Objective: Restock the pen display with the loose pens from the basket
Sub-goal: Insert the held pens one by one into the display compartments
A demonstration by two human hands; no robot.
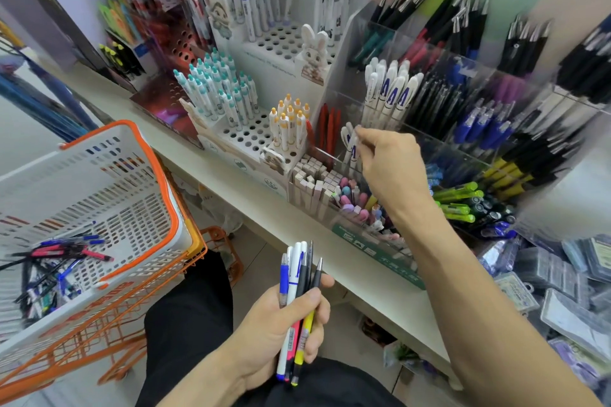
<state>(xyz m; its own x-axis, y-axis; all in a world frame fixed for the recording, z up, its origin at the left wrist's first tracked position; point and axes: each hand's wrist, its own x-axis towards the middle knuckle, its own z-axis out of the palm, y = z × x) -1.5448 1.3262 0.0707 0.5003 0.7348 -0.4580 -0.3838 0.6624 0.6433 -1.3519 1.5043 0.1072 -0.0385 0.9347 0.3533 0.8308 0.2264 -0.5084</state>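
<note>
My left hand grips a bunch of several loose pens, blue, white, black, pink and yellow, held upright above my lap. My right hand reaches to the clear acrylic pen display and pinches the tops of two white pens with blue marks at a front compartment. More of the same white pens stand in the compartment behind. The white basket with an orange rim sits at the left with loose pens lying in its bottom.
White stands with holes hold teal-capped, orange-capped and purple-capped pens. Erasers and small boxes fill bins at the shelf's front edge. Green, black and blue pens fill compartments to the right. Packaged goods are piled at lower right.
</note>
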